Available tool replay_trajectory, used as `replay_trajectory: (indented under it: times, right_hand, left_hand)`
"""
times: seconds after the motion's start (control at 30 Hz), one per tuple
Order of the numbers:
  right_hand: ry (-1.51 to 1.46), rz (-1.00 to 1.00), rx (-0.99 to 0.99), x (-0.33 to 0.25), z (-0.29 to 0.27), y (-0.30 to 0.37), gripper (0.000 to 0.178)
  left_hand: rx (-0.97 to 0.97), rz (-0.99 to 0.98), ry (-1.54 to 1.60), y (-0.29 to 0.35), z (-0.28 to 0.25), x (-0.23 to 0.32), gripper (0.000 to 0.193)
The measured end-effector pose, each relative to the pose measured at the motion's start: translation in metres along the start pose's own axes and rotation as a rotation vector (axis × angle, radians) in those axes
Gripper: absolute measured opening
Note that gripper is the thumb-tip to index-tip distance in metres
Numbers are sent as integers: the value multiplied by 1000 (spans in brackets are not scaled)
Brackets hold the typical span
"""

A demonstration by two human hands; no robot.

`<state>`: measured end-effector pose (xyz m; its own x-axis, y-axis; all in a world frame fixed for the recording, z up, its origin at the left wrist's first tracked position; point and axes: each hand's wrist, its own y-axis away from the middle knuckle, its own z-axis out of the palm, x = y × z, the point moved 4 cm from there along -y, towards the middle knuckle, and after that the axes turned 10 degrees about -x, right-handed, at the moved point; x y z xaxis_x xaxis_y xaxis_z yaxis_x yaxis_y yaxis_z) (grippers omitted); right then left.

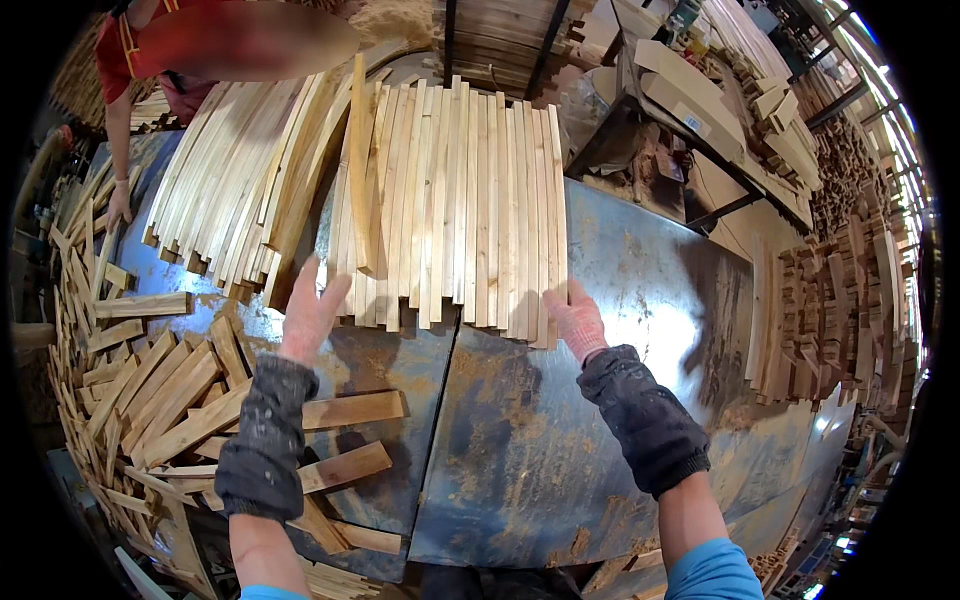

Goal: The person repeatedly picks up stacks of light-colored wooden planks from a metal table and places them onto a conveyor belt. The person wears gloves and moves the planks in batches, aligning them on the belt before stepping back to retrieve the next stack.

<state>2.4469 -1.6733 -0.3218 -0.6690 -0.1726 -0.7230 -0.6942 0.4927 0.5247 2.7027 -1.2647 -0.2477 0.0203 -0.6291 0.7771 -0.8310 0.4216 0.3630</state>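
Note:
A row of pale wooden strips (440, 200) lies side by side on the metal table, with uneven near ends. My left hand (311, 312), in a pinkish work glove, is at the row's near left corner, thumb and fingers apart. At the near right corner is my right hand (576, 318), gloved likewise, its fingers stretched along the outermost strip and seeming to touch it. Neither hand is closed around a piece. One darker, slightly bowed strip (359, 170) rests on top of the row's left side.
Another batch of strips (225, 180) lies to the left, near a co-worker's hand (119, 203). Loose offcuts (180, 395) are heaped at the left. The metal table (530, 450) has a seam and sawdust. Stacked wood (830, 310) stands right; a cardboard piece (690, 100) lies behind.

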Motion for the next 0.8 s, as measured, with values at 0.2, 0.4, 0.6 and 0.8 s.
replay_trajectory:
  times: [0.2,0.4,0.6,0.8]
  right_hand:
    - [134,-57,299,-31,25,-28,100]
    - [112,14,303,-19,2,-7,90]
    - [-46,67,270,51,-73,51,60]
    - [91,421,446,145,-117,174,68]
  left_hand:
    - [57,68,138,-85,32,39,66]
    - [0,70,384,-69,67,10,59]
    - [-40,-2,-61,5,155,33,79]
    - [-232,21,-278,125,236,70,84]
